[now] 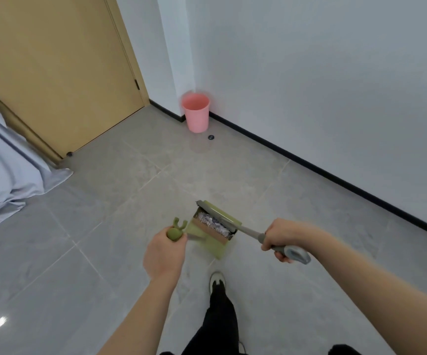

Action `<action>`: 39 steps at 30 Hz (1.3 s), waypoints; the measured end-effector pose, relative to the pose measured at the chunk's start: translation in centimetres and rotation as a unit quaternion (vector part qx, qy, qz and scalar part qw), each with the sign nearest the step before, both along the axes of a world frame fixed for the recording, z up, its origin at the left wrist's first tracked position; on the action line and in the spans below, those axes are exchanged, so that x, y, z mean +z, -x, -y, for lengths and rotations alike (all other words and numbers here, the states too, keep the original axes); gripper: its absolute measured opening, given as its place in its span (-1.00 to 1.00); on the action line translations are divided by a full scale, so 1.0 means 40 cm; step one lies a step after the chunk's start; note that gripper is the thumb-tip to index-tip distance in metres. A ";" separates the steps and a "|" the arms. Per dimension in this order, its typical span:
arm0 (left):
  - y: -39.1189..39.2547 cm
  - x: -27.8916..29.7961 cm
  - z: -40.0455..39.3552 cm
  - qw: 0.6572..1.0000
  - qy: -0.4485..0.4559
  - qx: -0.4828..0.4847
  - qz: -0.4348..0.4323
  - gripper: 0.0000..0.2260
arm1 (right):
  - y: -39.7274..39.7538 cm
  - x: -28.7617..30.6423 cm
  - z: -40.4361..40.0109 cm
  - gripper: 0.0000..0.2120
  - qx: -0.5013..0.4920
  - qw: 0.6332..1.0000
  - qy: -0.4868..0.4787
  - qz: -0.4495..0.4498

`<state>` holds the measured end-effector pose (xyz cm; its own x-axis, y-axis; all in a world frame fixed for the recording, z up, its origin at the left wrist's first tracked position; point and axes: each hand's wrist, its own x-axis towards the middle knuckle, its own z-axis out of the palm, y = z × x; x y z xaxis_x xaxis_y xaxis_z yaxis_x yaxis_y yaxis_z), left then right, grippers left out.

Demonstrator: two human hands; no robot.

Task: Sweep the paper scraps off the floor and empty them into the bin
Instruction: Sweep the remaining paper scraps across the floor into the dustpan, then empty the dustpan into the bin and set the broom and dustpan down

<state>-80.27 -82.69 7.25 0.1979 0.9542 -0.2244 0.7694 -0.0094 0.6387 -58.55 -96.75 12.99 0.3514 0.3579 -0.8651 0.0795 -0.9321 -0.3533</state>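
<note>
Above the floor, left hand grips scrap-laden dustpan; right hand grips brush; bin at twelve o'clock.

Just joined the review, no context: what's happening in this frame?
A person is carrying swept-up paper scraps in a green dustpan, its handle gripped in the left hand. The right hand grips a grey brush laid across the pan's mouth, over the scraps. The pink bin stands ahead in the wall corner, apart from the pan; nothing has been emptied yet.
</note>
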 end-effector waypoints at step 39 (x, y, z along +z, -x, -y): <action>-1.407 0.282 -1.226 0.976 -0.165 0.143 -0.026 -0.78 | -1.509 0.221 -1.262 -0.75 0.158 0.969 -0.182 0.045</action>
